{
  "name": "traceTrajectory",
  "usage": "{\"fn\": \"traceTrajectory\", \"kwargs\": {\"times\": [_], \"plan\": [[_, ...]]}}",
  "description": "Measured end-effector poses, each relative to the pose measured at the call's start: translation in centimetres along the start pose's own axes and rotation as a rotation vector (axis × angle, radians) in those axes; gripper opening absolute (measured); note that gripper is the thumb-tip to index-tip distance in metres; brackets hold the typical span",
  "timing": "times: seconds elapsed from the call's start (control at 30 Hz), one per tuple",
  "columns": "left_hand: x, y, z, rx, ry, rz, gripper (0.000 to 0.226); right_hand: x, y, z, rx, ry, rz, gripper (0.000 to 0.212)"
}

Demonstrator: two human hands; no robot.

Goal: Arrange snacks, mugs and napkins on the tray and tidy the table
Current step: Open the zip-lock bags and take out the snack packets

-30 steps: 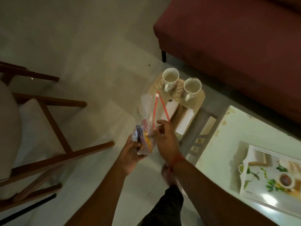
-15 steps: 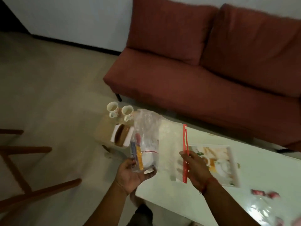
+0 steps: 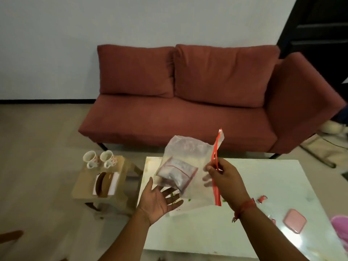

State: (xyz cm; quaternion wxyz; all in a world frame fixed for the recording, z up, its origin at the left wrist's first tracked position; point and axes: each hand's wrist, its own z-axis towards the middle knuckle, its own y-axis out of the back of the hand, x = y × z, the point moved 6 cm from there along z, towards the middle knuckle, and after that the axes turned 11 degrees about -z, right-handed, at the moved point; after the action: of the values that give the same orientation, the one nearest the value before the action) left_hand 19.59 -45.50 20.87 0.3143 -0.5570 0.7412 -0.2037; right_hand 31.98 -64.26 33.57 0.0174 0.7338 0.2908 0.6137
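On the small stool left of the table, two mugs stand by a napkin holder. Above the tabletop's left edge, the left hand lies flat-fingered under the snack bag, whose red zip the right hand pinches. Emptying the snacks seems under way; next, probably tip them out.

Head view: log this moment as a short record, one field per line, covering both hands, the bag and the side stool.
right hand: pinches the red zip edge of the clear zip bag, held above the white table
left hand: open, palm up under the bag's lower corner
bag contents: a smaller sealed pouch; contents unclear
side stool: two mugs, napkin holder
table, right side: pink lid, small red wrapper
tray: not identifiable
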Motion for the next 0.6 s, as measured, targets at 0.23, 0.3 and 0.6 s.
{"fn": "traceTrajectory", "kwargs": {"times": [0.23,0.3,0.6], "plan": [[-4.4,-2.9,-1.2,-0.28,-0.407,0.62,0.015,2.9,-0.6,-0.5,-0.051,0.106,-0.302,0.016],[-5.4,-5.3,-1.9,-0.167,-0.505,0.754,0.013,3.4,-1.7,-0.6,0.005,0.169,-0.515,0.017],[-10.1,-10.0,-2.8,0.151,-0.615,1.179,0.057,4.3,-3.1,-1.9,0.109,0.299,-1.056,0.014]]}}
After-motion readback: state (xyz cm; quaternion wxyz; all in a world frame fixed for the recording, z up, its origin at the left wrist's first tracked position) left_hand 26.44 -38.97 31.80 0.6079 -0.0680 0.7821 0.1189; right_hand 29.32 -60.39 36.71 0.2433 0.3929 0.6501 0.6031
